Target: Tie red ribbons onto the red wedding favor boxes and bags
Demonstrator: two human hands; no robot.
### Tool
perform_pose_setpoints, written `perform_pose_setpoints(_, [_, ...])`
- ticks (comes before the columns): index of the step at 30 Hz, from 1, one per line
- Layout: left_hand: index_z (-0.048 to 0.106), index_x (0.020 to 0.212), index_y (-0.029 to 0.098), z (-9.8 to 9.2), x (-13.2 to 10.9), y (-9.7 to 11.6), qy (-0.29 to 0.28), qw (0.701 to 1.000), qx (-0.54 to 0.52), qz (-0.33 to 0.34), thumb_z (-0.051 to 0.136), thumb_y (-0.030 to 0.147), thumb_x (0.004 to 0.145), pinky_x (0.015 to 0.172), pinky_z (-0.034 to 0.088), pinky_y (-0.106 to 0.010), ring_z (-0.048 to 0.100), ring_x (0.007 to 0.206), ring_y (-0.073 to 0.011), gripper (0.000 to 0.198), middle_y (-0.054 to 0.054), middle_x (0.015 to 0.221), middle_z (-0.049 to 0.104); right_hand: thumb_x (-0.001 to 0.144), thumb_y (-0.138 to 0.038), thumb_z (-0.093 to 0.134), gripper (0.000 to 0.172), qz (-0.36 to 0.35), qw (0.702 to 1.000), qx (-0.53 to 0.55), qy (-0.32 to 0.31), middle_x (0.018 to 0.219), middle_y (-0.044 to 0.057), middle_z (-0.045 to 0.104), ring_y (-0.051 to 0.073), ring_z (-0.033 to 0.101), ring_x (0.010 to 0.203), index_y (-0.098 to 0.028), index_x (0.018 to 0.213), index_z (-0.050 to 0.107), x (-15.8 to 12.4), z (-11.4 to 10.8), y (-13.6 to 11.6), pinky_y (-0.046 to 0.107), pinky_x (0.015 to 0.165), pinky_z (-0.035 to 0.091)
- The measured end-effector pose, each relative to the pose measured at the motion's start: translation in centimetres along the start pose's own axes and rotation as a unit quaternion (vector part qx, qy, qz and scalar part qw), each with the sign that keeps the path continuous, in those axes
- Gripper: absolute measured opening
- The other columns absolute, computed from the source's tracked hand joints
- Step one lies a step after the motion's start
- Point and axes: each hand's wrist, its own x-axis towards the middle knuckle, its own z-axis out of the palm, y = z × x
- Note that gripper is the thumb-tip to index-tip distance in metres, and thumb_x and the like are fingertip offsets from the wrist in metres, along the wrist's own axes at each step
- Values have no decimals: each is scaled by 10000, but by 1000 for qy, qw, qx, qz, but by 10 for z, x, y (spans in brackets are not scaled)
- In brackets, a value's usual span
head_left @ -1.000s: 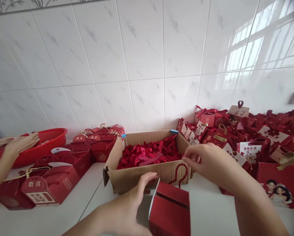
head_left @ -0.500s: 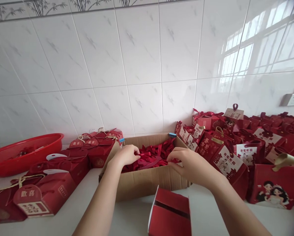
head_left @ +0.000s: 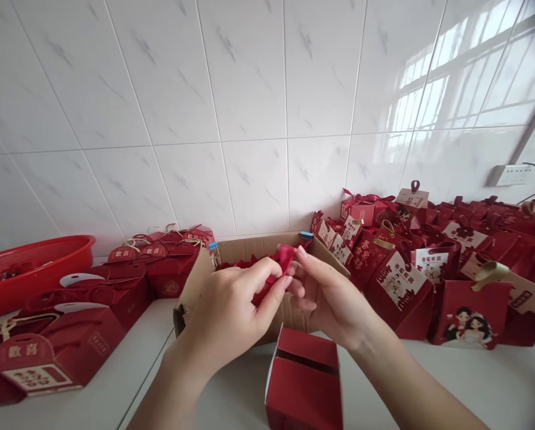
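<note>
Over the cardboard box (head_left: 191, 292), my left hand (head_left: 240, 304) pinches a dark red ribbon (head_left: 286, 257) between thumb and forefinger. My right hand (head_left: 334, 298) meets it from the right, its thumb and fingertips at the same ribbon. More red ribbons (head_left: 240, 263) lie in the cardboard box, largely covered by my hands. Nearer to me, below both hands, a small red gift box (head_left: 301, 382) sits on the white tabletop, with a dark slit across its top.
On the left are several red gift boxes (head_left: 70, 340) with twine bows and a red plastic basin (head_left: 39, 263). Many red wedding gift bags (head_left: 469, 316) crowd the right side. Behind stands a white tiled wall (head_left: 254, 89) with a socket strip (head_left: 509, 175).
Both hands have come up out of the cardboard box and together, now with a ribbon between them. The view has shifted slightly right and down.
</note>
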Motion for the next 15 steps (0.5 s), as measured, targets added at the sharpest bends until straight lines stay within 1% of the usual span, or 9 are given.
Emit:
perform_pose_setpoints(2, [550,763,207,1,-1,-2,-10,1000,7,4,475,298,916,492,293,-226,359,444,-78,193,75,517,463,836,-230,656,100,12,996,89,8,694,-31,604,25,519,519,-150,890,635,-1,-3,-9,102,386,330])
perform_pose_setpoints(4, [542,748,207,0,-2,-3,-21,1000,0,9,479,302,915,490,296,-225,368,442,-76,202,76,520,460,859,-161,603,39,23,988,150,25,678,-20,622,31,533,509,-137,880,626,-1,-6,-19,102,373,353])
perform_pose_setpoints(7, [541,741,216,-5,-6,1,-48,998,-6,26,497,298,908,500,311,-224,431,469,-78,191,76,542,508,912,-141,508,97,5,976,212,50,719,8,666,31,524,466,-121,896,602,-1,-13,-34,110,334,367])
perform_pose_setpoints(10, [525,702,217,-10,-13,13,-75,996,-1,55,513,261,898,513,328,-233,476,497,-91,201,73,555,551,952,-145,435,155,-37,969,236,68,729,7,680,27,506,421,-135,915,586,-1,-20,-46,117,307,367])
perform_pose_setpoints(13, [480,653,206,-12,-23,28,-80,992,3,99,528,205,877,491,321,-248,470,470,-98,229,69,529,543,977,-141,386,215,-80,965,232,92,660,-9,663,20,484,376,-143,898,587,2,-29,-57,108,292,355])
perform_pose_setpoints(15, [436,629,201,-10,-31,35,-84,987,9,134,525,176,864,467,303,-259,437,435,-95,252,69,498,510,984,-148,380,231,-100,963,227,106,660,-5,670,19,485,378,-140,883,587,6,-36,-62,103,289,350])
